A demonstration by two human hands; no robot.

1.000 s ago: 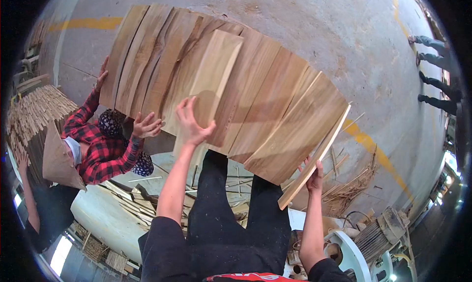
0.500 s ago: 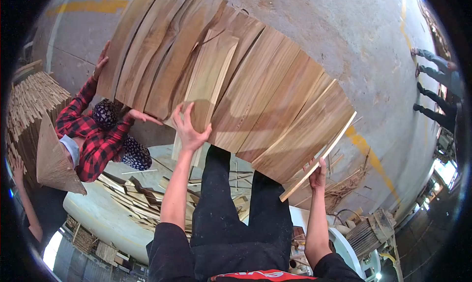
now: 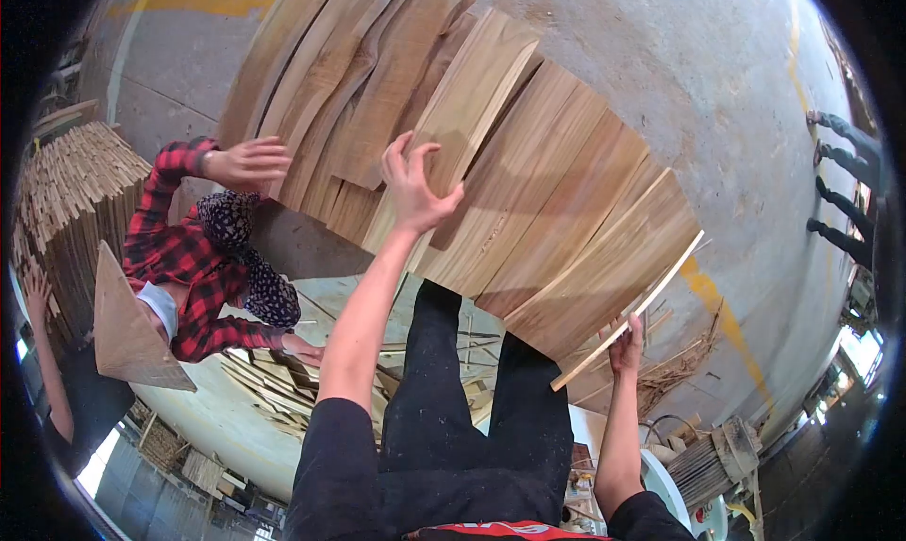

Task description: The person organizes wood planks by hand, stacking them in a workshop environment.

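Observation:
In the head view, my left hand (image 3: 418,192) spans a pale wooden board (image 3: 486,69), fingers at one edge and thumb at the other. This board lies on top of a row of side-by-side wooden boards (image 3: 528,182). My right hand (image 3: 626,343) is closed around a narrow, light-coloured wooden strip (image 3: 651,300) along the row's right end; some of its fingers are hidden behind the strip. Wavy-edged brown boards (image 3: 377,116) make up the left part of the row.
At the left, a co-worker in a red checked shirt (image 3: 193,267) and conical hat (image 3: 137,329) has one hand close to the boards. Stacked sticks (image 3: 75,192) stand behind. Scrap strips (image 3: 274,385) lie below. Other people's legs (image 3: 845,182) show far right.
My left hand and the pale board have moved up and right across the row. The co-worker's hands have shifted, one dropping toward the scraps. My right hand stays on the strip.

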